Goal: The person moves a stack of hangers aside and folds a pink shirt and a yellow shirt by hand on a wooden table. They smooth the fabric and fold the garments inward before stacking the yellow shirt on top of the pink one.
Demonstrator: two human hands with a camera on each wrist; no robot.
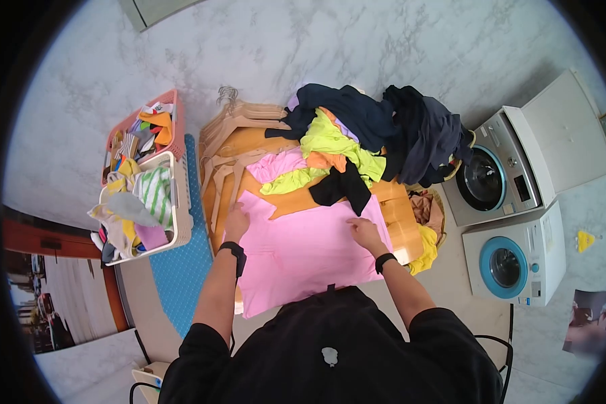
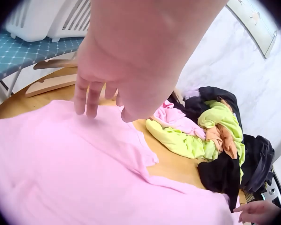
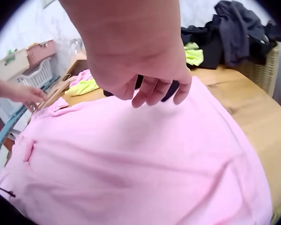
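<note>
Pink shirt (image 1: 303, 259) flat at near edge of tabletop (image 1: 397, 209); left hand (image 1: 236, 221) and right hand (image 1: 365, 232), fingers loosely spread, over its far corners; clothes heap (image 1: 357, 135) at far edge.

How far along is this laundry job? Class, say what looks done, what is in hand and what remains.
Done: the pink shirt lies spread flat on the wooden table, and the white basket beside it holds clothes. In hand: the left hand and right hand are at the shirt's top edge, fingers relaxed. Left: the mixed pile behind it lies unsorted and the wooden hangers lie unused.
</note>
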